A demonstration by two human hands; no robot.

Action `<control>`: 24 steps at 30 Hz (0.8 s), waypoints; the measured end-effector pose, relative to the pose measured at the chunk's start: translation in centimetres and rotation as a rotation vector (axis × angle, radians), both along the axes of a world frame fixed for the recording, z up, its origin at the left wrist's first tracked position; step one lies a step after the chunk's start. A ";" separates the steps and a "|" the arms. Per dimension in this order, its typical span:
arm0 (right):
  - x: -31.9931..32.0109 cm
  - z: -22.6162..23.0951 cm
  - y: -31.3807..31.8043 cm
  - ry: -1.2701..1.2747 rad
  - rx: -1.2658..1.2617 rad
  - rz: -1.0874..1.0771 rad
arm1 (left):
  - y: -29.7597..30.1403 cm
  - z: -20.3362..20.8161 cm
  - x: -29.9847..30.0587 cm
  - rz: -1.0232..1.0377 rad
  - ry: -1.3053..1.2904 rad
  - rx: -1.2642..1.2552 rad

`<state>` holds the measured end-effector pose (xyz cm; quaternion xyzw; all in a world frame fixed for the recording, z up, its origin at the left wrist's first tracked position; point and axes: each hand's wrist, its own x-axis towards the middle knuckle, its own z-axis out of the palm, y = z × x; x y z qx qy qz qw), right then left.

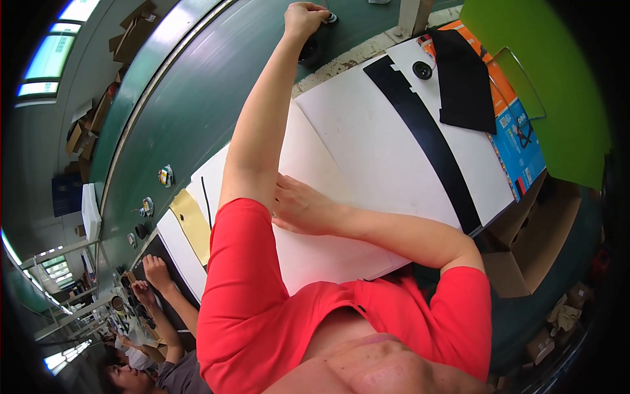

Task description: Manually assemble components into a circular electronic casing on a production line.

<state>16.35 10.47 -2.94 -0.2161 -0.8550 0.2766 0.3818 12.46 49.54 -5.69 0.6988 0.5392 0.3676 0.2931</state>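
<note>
My left hand (304,20) reaches far forward over the green conveyor belt. Its fingers are pinched at a small round grey-and-black part (331,18) there. A dark round piece (308,51) shows just beside that forearm, partly covered by it. My right hand (303,205) lies on the white board (367,164) in front of me, its fingers stretched to the left. The fingertips go out of sight behind my left arm. A long curved black strip (426,138) crosses the board to the right of both hands.
On the far right of the board are a black round part (422,70), a black fabric piece (466,88) and an orange-blue printed sheet (522,148). An open cardboard box (538,243) stands below. Small parts (165,175) dot the belt. A co-worker's hand (156,272) is at left.
</note>
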 end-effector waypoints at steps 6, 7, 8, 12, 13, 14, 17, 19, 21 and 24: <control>-0.1 -0.1 0.0 -0.004 -0.003 0.014 | -0.3 0.4 -0.4 0.071 0.102 -0.047; -0.1 -0.1 0.0 0.002 0.016 0.003 | -0.4 0.5 -0.7 0.063 0.139 -0.037; -0.2 -0.2 0.0 0.003 0.014 0.001 | -0.8 0.8 -0.6 0.051 0.176 -0.030; -0.2 -1.1 -0.1 -0.015 -0.029 0.014 | -2.7 1.1 1.0 0.037 0.012 0.009; -0.1 -1.3 -0.1 -0.047 -0.078 0.033 | -3.1 1.3 1.4 0.046 -0.026 -0.022; 0.0 -1.2 -0.2 -0.047 -0.078 0.032 | -3.4 1.5 1.4 0.062 -0.064 -0.048; -0.1 -0.5 -0.3 -0.056 -0.045 0.069 | -1.2 -0.1 -1.4 0.131 0.061 -0.006; -0.2 -0.1 -0.3 -0.045 0.031 0.043 | -0.6 -0.6 -3.3 0.125 0.057 0.044; -0.4 -0.2 0.0 -0.078 0.027 0.051 | -2.0 0.3 -4.6 0.125 0.053 0.086; -0.7 0.5 0.4 0.049 -0.125 0.089 | -8.0 6.0 -7.5 0.080 -0.069 0.132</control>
